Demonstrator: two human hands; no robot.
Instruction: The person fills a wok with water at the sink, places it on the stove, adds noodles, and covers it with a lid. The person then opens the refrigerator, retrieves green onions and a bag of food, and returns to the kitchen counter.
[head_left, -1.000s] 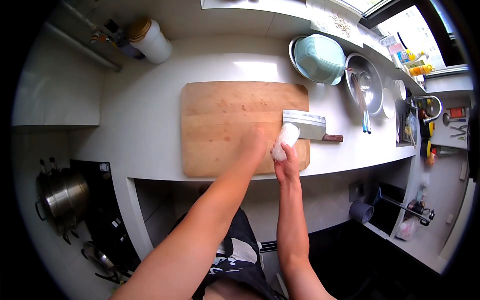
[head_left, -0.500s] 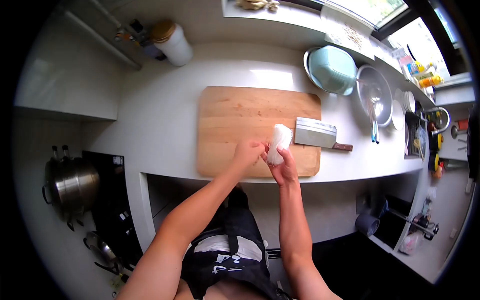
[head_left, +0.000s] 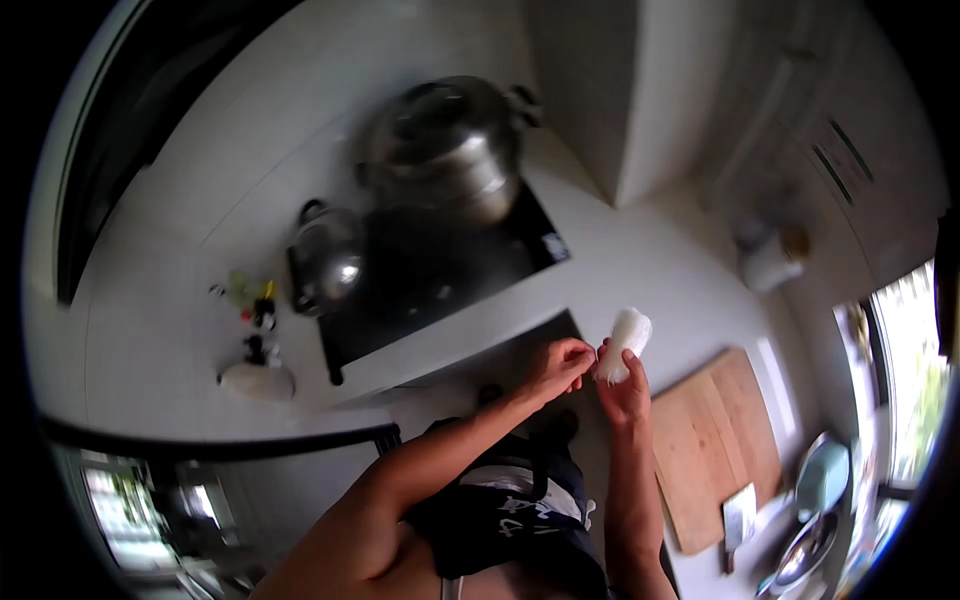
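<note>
My right hand (head_left: 627,396) grips a white bundle of thin noodles (head_left: 628,334), narrow in the middle and wider at both ends, tilted upward. Close by on its left is my left hand (head_left: 560,370), fingers pinched together near the bundle's lower part. Whatever those fingertips hold, if anything, is too small to make out. Both hands are in the air in front of the counter edge, to the left of the wooden cutting board (head_left: 700,430).
A large steel pot (head_left: 450,150) and a smaller lidded pan (head_left: 330,260) stand at the black cooktop (head_left: 430,290). A cleaver (head_left: 739,515) lies at the board's edge. Beyond it are a pale blue basin (head_left: 823,478) and a metal bowl (head_left: 805,555). A white jar (head_left: 770,262) stands near the wall.
My view has swung left from the cutting board toward the cooktop. Both hands have moved away from over the board, the noodle bundle still in my right hand.
</note>
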